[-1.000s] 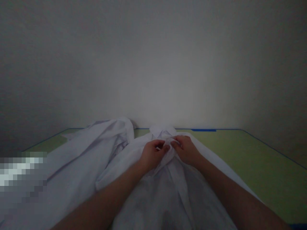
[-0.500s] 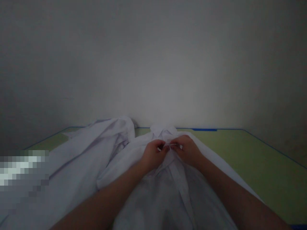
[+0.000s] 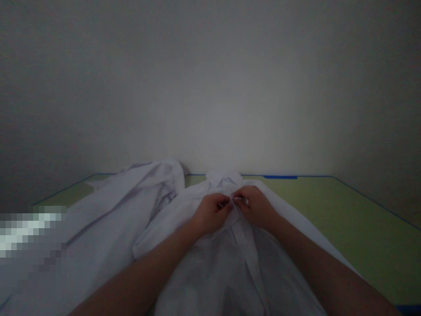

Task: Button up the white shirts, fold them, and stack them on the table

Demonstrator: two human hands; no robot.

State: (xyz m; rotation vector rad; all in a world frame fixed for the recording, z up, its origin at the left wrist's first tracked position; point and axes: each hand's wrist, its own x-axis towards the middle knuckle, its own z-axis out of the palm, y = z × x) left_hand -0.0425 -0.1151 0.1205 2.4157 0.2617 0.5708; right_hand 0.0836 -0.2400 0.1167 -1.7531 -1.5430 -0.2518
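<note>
Plain grey wall (image 3: 210, 87) fills everything beyond the far side of the green tabletop (image 3: 322, 215), brighter toward the middle and darker at both sides. Thin blue edging (image 3: 375, 201) runs along the back, then slants toward me on either side; a thicker blue strip (image 3: 280, 177) sits on the back edge, a little right of centre. To my right, green surface shows in a broad wedge between the cloth and the edging, so that side gives my right elbow the most room. On the left I have far less: a second white garment (image 3: 115, 228) lies heaped there, covering most of the surface and lying right up against what I'm working on.

That is the white shirt (image 3: 223, 261), spread in front of me at the middle of the table, its collar (image 3: 224, 177) close to the back edge. My left hand (image 3: 212, 214) pinches its front just below the collar, thumb and fingertips closed on the cloth. My right hand (image 3: 255, 206) pinches it too, a pale fold between the fingers, and the two sets of fingertips nearly meet. From beneath them a long band of cloth (image 3: 248, 250) runs down toward me. It's too dim and blurred to tell whether the collar carries a label.
</note>
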